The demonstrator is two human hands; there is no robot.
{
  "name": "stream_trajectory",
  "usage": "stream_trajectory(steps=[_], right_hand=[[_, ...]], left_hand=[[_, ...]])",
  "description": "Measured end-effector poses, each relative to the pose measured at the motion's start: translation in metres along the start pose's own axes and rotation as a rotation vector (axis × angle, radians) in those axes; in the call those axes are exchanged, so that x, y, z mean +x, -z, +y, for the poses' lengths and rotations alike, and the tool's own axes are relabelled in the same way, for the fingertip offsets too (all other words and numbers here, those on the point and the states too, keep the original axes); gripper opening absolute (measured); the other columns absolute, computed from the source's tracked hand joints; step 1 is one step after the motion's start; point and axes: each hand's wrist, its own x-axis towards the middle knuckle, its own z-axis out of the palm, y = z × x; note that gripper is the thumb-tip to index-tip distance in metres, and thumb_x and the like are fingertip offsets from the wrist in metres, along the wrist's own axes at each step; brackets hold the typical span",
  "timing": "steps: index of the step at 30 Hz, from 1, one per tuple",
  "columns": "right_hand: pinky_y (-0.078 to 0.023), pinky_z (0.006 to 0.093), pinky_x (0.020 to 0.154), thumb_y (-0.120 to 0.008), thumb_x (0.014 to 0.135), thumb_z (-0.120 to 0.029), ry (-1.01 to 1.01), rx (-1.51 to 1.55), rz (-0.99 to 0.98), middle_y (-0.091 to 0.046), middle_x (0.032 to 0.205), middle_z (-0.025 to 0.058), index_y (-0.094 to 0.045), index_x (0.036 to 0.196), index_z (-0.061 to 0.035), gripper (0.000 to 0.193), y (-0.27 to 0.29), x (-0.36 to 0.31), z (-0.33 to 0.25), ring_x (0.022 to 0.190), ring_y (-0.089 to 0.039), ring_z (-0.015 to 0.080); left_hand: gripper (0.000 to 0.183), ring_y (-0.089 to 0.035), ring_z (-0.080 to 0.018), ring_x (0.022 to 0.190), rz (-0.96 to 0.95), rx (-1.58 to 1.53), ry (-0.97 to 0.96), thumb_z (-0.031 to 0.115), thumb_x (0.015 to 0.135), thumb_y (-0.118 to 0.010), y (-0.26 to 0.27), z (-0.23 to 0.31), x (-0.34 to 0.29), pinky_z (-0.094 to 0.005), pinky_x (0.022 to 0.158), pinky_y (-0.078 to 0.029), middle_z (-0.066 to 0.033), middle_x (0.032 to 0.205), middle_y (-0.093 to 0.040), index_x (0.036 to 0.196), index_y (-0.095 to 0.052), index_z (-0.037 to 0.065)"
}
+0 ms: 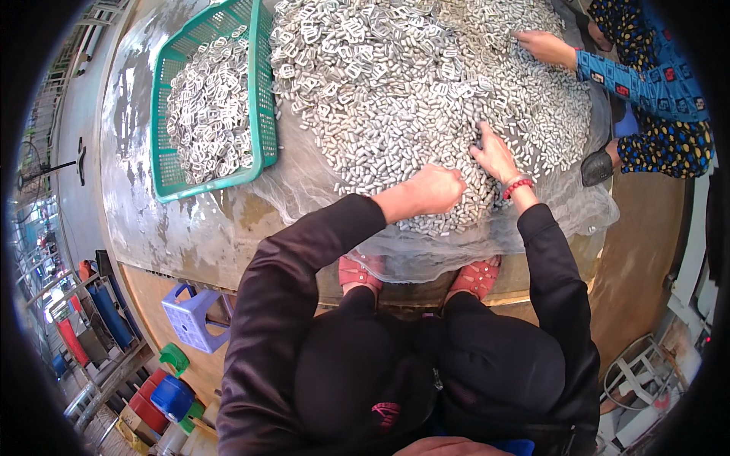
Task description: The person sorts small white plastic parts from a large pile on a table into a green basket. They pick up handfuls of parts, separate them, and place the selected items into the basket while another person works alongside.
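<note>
A broad pile of small grey pellet-shaped metal pieces point(380, 144) lies before me on a white mesh net point(411, 262). Flat, silvery buckle-like pieces point(342, 45) are mixed into it, thickest toward the far side. My left hand point(435, 188) is closed like a fist over the near part of the pile; whatever its fingers hold is hidden. To its right, my right hand point(497, 158), with a red bead bracelet at the wrist, reaches into the pellets. Its thumb and forefinger are apart, and nothing shows between them.
A green plastic basket point(265, 114) of buckle-like pieces stands left of the pile. At the far right, another person's hand point(546, 49) touches the pile; that person's sandaled foot point(598, 166) is beside the net. A lilac stool point(190, 315) stands lower left.
</note>
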Motion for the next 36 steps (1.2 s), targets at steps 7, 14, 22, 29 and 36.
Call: stream_trajectory(steps=[7,14,22,29,36], right_hand=[[-0.045,0.0436,0.087,-0.055,0.066,-0.013,0.263,0.024,-0.171,-0.06,0.101,0.0311,-0.054,0.105,0.0095,0.045,0.009,0.04,-0.035,0.1,-0.057,0.042],[-0.023,0.0202,0.046,-0.061,0.083,-0.026,0.05,0.884,-0.619,-0.045,0.072,-0.0064,-0.056,0.115,-0.0088,0.037,0.038,0.026,-0.07,0.056,-0.033,0.0022],[-0.02,0.0189,0.039,-0.059,0.091,-0.02,-0.166,1.018,0.034,-0.037,0.062,-0.0102,-0.059,0.114,-0.0114,0.024,0.082,0.016,-0.041,0.046,-0.028,0.0009],[-0.037,0.0287,0.037,-0.048,0.087,0.001,-0.253,0.775,0.34,-0.045,0.063,0.0013,-0.051,0.126,-0.0055,0.04,0.098,0.039,0.031,0.046,-0.045,0.0115],[-0.039,0.0419,0.1,-0.044,0.072,0.011,-0.071,-0.066,0.408,-0.05,0.117,0.0298,-0.053,0.125,-0.0042,0.056,0.054,0.064,0.046,0.112,-0.05,0.0426]], left_hand=[[0.036,-0.064,-0.0283,0.081,0.11,0.331,0.072,0.035,0.069,-0.075,0.007,-0.043,0.016,-0.0404,0.059,-0.053,-0.0102,0.084,-0.056,0.084,-0.057,0.007],[0.042,-0.065,-0.0331,0.084,0.125,0.366,0.556,0.042,0.071,-0.075,0.098,-0.127,-0.033,-0.0438,0.071,-0.053,-0.0157,0.09,-0.063,0.091,-0.062,0.007],[0.037,-0.063,-0.0315,0.085,0.193,0.037,0.272,0.042,0.074,-0.073,0.093,-0.086,-0.021,-0.0422,0.073,-0.051,-0.0125,0.088,-0.062,0.094,-0.065,0.012],[0.025,-0.065,-0.0277,0.081,-0.032,0.486,0.085,0.024,0.072,-0.07,0.044,-0.05,-0.001,-0.0369,0.065,-0.054,-0.0129,0.086,-0.059,0.086,-0.062,0.004],[0.019,-0.063,-0.0303,0.082,0.305,-0.016,0.357,0.029,0.082,-0.068,0.093,-0.078,-0.044,-0.0415,0.072,-0.051,-0.0095,0.084,-0.061,0.092,-0.069,0.013]])
